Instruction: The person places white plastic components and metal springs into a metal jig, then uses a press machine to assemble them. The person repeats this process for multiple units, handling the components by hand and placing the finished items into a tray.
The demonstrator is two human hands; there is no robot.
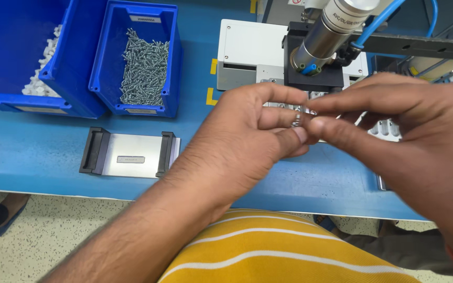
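Note:
My left hand [247, 139] and my right hand [394, 131] meet above the blue workbench [38, 152], in front of a white machine [250, 52]. Between the fingertips of both hands I pinch small metal screws [298, 120]. The left hand's fingers curl around them from the left. The right hand's thumb and forefinger close on them from the right. A white fixture with small parts [386, 128] lies partly hidden behind my right hand.
A blue bin of metal screws [143, 65] stands at the back left, beside a blue bin of small white parts [40, 68]. A flat metal plate with black end pieces [131, 153] lies on the bench. A silver cylinder with blue hoses [331, 31] hangs over the machine.

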